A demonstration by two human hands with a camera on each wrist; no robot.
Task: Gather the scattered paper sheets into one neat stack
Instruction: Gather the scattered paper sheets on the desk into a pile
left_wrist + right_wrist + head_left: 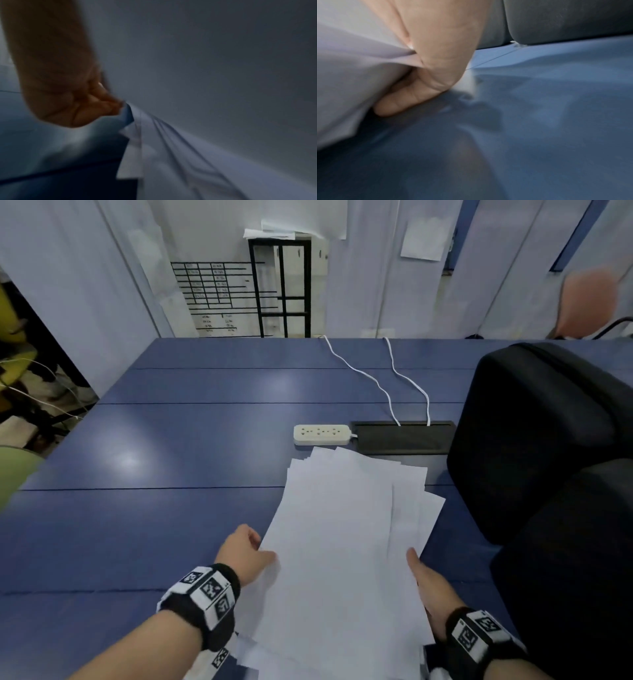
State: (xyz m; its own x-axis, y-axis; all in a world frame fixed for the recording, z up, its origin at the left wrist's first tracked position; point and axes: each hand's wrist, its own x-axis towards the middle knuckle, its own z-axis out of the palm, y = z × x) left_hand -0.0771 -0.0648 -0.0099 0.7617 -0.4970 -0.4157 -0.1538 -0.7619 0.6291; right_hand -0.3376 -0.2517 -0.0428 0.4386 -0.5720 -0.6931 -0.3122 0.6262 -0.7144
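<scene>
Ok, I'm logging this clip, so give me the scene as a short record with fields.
surface: blue table
paper sheets: gathered, edges fanned, not squared
left hand: grips the left edge
right hand: grips the right edge
power strip: beyond the sheets, apart from them
black chair: at the right
stage: sheets collected, stack not yet neat

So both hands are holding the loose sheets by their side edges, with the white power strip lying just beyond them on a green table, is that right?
Not quite: the table is blue, as the head view shows. Otherwise yes: the left hand and right hand grip the sheets, power strip beyond.
</scene>
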